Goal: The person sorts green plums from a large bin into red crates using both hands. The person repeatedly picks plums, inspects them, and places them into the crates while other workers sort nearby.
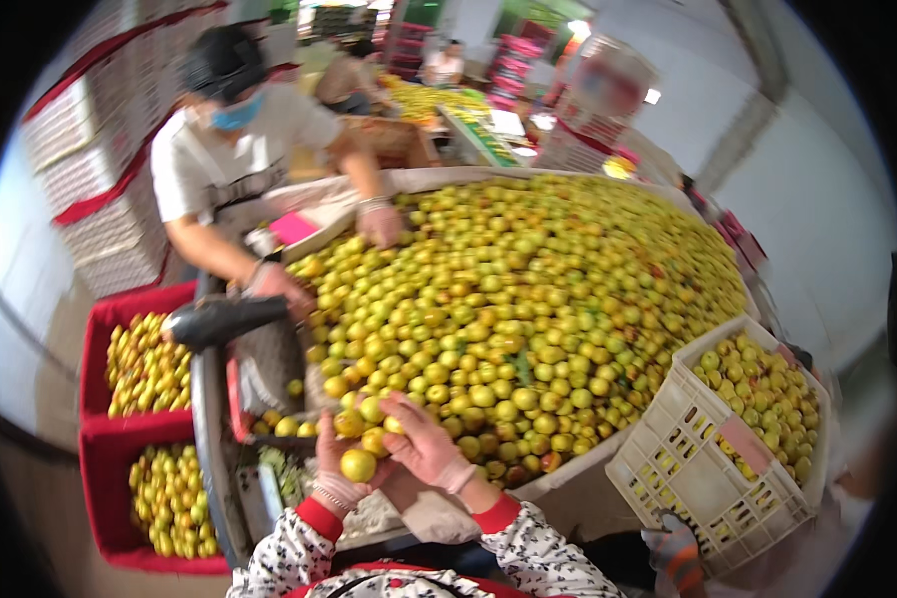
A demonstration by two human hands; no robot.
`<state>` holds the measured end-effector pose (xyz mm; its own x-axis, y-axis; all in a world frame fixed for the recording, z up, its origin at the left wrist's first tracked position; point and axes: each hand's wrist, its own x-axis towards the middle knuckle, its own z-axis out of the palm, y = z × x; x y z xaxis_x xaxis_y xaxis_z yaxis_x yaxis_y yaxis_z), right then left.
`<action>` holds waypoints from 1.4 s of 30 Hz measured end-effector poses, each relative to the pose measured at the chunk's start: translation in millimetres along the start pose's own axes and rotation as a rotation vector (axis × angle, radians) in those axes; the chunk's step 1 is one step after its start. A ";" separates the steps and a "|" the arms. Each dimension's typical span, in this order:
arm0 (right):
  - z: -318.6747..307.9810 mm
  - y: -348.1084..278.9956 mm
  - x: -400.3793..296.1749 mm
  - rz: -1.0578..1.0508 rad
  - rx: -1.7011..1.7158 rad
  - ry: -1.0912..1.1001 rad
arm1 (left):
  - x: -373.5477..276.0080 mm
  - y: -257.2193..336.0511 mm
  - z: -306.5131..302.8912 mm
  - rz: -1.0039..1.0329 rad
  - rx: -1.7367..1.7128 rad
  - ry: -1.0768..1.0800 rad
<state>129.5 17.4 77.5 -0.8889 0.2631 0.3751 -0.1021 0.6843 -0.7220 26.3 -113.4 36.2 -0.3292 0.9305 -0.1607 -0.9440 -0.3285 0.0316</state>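
Observation:
Several yellow-green round fruits (pixel 359 465), which look like jujubes, lie in my cupped hands at the near edge of a big heap of the same fruit (pixel 523 299). Beneath and around them curls my left hand (pixel 338 457), in a thin translucent glove. From the right, my gloved right hand (pixel 427 446) touches the fruits with its fingers, its palm turned partly towards the left one. Both sleeves are white with a dark print and red cuffs. Some fingers are hidden behind the fruit.
A masked co-worker (pixel 232 142) reaches into the heap at upper left. Red-lined bins (pixel 90 478) of fruit stand at left. On the right, another person's gloved hand (pixel 673 553) touches a tilted white plastic crate (pixel 688 463) holding fruit. Stacked crates (pixel 97 164) rise at upper left.

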 end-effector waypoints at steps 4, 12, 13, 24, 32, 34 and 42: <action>3.6 -2.2 -18.6 0.024 0.097 -0.074 | -40.2 6.4 10.1 0.031 -0.177 -0.031; 10.4 56.9 -59.4 0.203 -0.097 0.140 | -155.2 105.8 3.7 0.500 -0.129 -0.222; 10.3 59.3 -62.9 0.227 -0.076 0.144 | -169.8 123.4 -9.2 0.501 -0.093 -0.258; 2.3 29.9 -42.0 0.187 -0.258 0.116 | -295.3 225.4 -205.0 0.879 -0.008 0.871; -54.3 58.7 -47.5 0.006 -0.751 0.350 | -156.7 167.8 -94.6 1.275 1.363 0.766; -58.9 62.5 -48.9 0.047 -0.815 0.390 | -106.9 119.2 -38.7 1.170 1.411 0.524; -49.9 77.3 -45.2 0.180 -0.812 0.380 | 99.8 46.5 -42.4 0.836 2.032 0.435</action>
<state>184.1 92.3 33.8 -0.6390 0.5204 0.5665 0.4975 0.8412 -0.2117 -49.5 -42.7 -20.1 -0.7899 0.5376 0.2949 0.5109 0.3112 0.8014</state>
